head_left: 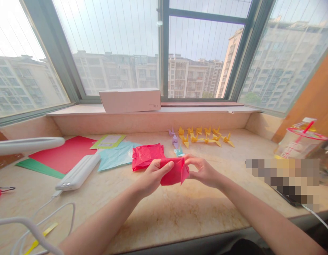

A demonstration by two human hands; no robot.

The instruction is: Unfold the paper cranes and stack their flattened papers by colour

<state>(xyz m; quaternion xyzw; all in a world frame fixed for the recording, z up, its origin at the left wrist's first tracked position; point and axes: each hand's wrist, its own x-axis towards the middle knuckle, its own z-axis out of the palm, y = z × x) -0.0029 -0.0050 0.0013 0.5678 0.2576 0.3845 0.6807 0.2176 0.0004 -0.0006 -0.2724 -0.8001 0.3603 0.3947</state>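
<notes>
Between my two hands, above the marble-patterned counter [196,216], is a partly folded sheet of red paper [170,175]. My left hand [154,177] is closed on its left side, thumb pressed on top. At the right end, where a pointed flap stands up, the fingers of my right hand [202,171] pinch the paper's edge. A creased red paper stack [146,156] lies just behind my left hand. Beyond the held paper sits a small light-blue folded crane [179,151]. Purple cranes [175,141] and several yellow-orange cranes [206,139] stand behind it, toward the window.
At left lie light-blue paper [114,157], a large red sheet [65,154], green sheets [39,168] and a white power bank [77,171] with a cable. A white box [130,101] rests on the sill. A plastic cup with a straw [299,141] stands at right, near a blurred-out item.
</notes>
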